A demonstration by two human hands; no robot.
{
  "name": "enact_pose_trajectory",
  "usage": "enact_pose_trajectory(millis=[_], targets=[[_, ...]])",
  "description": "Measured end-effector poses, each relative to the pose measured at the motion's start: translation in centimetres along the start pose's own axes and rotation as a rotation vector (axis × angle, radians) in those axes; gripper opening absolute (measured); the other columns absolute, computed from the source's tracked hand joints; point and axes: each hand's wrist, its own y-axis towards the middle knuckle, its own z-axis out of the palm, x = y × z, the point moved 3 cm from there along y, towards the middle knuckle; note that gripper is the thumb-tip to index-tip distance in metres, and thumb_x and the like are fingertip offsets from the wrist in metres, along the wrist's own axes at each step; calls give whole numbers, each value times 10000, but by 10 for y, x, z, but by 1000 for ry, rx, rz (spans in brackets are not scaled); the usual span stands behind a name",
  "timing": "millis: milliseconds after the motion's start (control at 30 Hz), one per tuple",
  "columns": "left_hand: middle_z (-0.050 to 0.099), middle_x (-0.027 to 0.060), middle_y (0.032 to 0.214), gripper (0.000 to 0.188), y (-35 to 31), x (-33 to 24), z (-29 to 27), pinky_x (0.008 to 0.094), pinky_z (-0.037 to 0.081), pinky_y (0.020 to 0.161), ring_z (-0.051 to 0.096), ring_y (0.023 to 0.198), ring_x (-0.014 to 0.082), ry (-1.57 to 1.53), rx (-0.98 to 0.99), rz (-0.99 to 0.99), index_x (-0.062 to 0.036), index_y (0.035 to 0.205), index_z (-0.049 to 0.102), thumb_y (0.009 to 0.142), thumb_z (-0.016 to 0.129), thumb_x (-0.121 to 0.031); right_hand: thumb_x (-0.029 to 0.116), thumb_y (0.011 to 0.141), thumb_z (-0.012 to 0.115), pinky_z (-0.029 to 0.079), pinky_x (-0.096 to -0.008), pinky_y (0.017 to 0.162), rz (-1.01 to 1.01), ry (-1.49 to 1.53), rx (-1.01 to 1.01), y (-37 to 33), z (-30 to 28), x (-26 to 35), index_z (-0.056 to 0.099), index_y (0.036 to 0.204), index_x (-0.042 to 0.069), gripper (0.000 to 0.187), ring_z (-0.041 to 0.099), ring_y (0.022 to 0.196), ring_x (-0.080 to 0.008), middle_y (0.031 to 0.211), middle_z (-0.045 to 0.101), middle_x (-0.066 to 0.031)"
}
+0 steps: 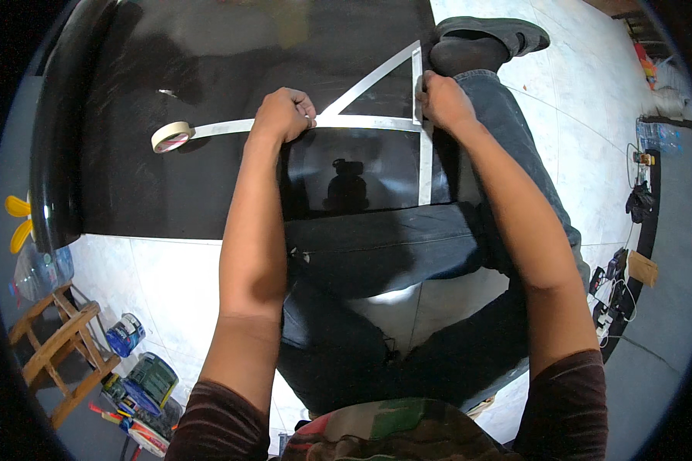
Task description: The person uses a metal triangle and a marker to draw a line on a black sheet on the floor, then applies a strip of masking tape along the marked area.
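Observation:
A roll of masking tape (161, 138) stands on the glossy black sheet (207, 180), its pale strip (223, 127) running right beneath my left hand (278, 115). The fingers of that hand are curled closed, with the tips down on the strip. Beyond them, pale straight pieces form a triangle; its slanted side (373, 79) rises to a point at the far right. My right hand (447, 101) is closed at the triangle's upright side (417, 92); what its fingertips hold is hidden. Another pale strip (425, 169) extends from the lower corner toward my leg.
My jeans-clad leg (384, 246) lies along the sheet's near edge, and my shoe (492, 34) rests at the far right. The sheet's left end is a thick roll (61, 131). A wooden stool (69, 346) and paint cans (150, 380) stand lower left. Cables (615, 296) lie right.

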Motion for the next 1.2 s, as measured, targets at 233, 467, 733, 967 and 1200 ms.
enact_pose_trajectory(millis=[233,467,733,967,1200], targets=[[781,76,847,140,1,5,2,358,561,812,720,804,203,-23,-33,48,-76,919,852,783,882,-57,166,967,752,555,-580,974,6,45,-8,1,-4,3,681,1111,-19,245,701,1123,-504,1103,748,-301],[756,31,806,93,5,8,3,335,557,807,698,791,172,-50,-18,41,-73,857,816,780,852,-35,197,956,721,582,-603,962,-20,22,-57,1,-2,1,717,1119,16,244,729,1092,-511,1100,764,-299],[809,50,859,76,6,11,4,330,574,827,736,827,170,-35,-14,57,-66,840,809,784,796,-18,214,971,706,581,-603,972,3,13,-43,-1,-6,7,719,1132,25,249,731,1106,-501,1133,764,-298],[791,48,846,102,8,11,3,332,568,828,729,821,183,-38,-30,97,-73,846,809,778,785,-1,194,968,721,586,-595,971,11,27,-32,-2,-3,4,706,1164,17,265,728,1109,-504,1129,760,-307],[776,88,845,138,7,19,4,374,575,827,757,837,240,-49,-49,72,-70,878,821,757,878,-38,284,957,759,592,-590,898,-106,97,-263,-4,-56,21,703,1048,-14,316,742,978,-514,942,744,-325]])
